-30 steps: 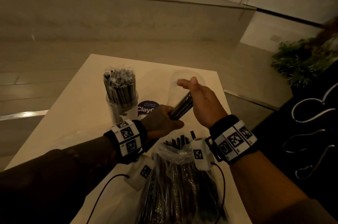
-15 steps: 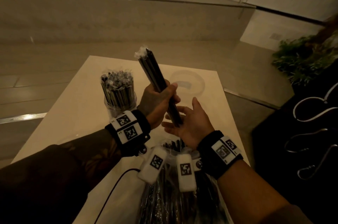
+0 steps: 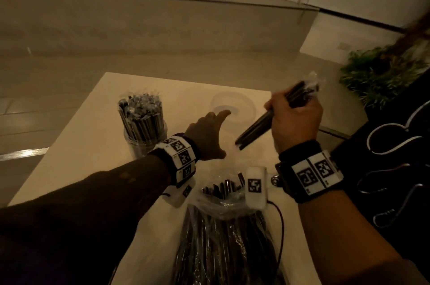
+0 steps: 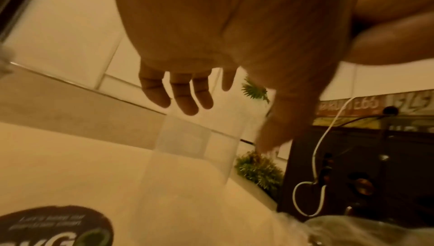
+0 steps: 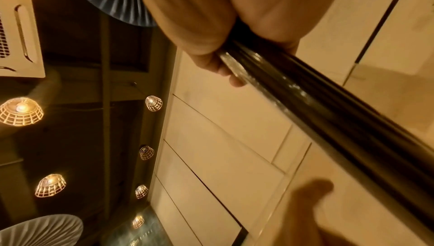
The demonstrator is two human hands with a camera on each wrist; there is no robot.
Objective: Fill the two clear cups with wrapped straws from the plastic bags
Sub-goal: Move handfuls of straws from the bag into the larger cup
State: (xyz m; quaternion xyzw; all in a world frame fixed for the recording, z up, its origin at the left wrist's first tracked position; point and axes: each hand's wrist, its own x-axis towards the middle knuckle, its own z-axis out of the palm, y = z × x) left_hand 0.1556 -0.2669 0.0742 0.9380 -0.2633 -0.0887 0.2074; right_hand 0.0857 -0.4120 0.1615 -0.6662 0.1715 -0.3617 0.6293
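My right hand (image 3: 294,119) grips a bundle of dark wrapped straws (image 3: 267,122) above the table, tilted with the wrapper ends up to the right; the right wrist view shows the same bundle (image 5: 317,105) running out of my fist. My left hand (image 3: 209,132) is open, fingers (image 4: 183,97) spread, reaching toward the empty clear cup (image 3: 232,106) (image 4: 192,148) without holding it. A second clear cup (image 3: 144,122) at the left is packed with upright straws. An open plastic bag of straws (image 3: 223,238) lies at the near edge.
The cream table (image 3: 76,156) ends close to the right of the empty cup. A dark round sticker (image 4: 54,226) lies on the tabletop near the cups. A green plant (image 3: 377,73) and a dark partition stand to the right. A cable (image 3: 279,226) trails beside the bag.
The straw bundle has passed from my left hand to my right, which lifted it to the right. My left hand let go, opened and reached toward the empty cup.
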